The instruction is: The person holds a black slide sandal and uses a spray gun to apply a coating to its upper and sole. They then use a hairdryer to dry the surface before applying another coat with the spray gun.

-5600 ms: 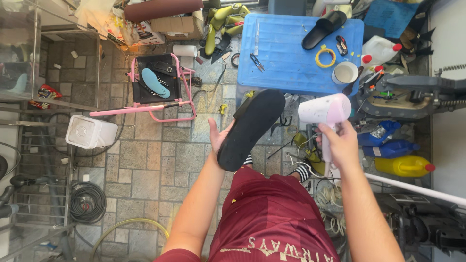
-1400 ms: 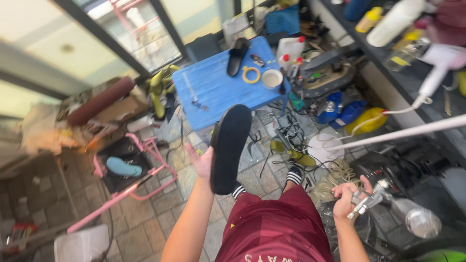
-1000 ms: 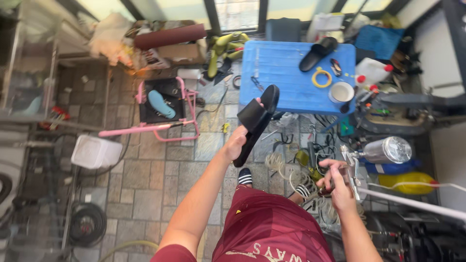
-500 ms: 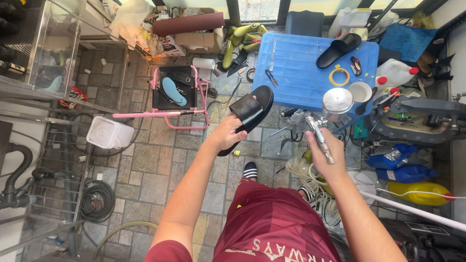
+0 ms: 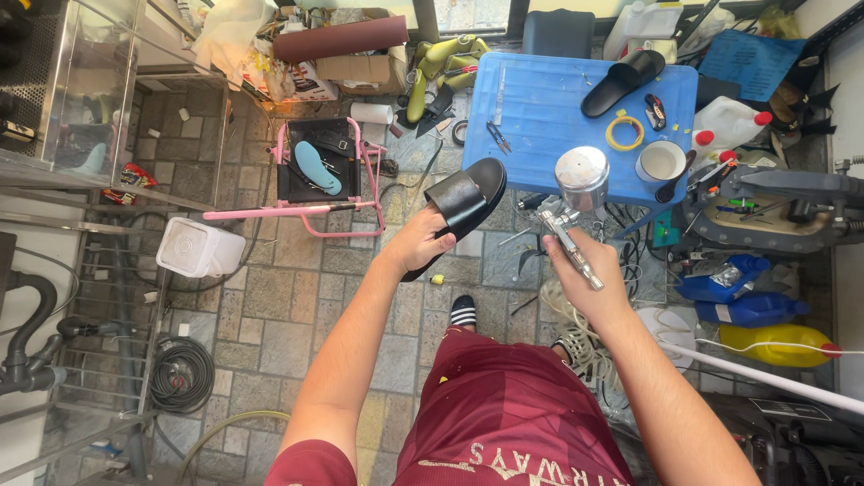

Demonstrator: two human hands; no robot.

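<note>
My left hand (image 5: 421, 245) grips a black slide sandal (image 5: 461, 202) by its heel end, strap side up, held out over the tiled floor. My right hand (image 5: 581, 270) holds a metal spray gun (image 5: 565, 227) with a round silver cup (image 5: 581, 176) on top, its nozzle pointing toward the sandal a short way to its right. A second black sandal (image 5: 621, 81) lies on the blue table (image 5: 540, 108) ahead.
On the blue table are a yellow tape roll (image 5: 624, 132), a white cup (image 5: 660, 162) and small tools. A pink folding chair (image 5: 315, 175) with a blue insole stands left. Blue and yellow bottles (image 5: 747, 315), hoses and a white bucket (image 5: 200, 247) crowd the floor.
The hair dryer has left my right hand, which picked up the spray gun and raised it beside the sandal. My left hand turned the sandal strap side up.
</note>
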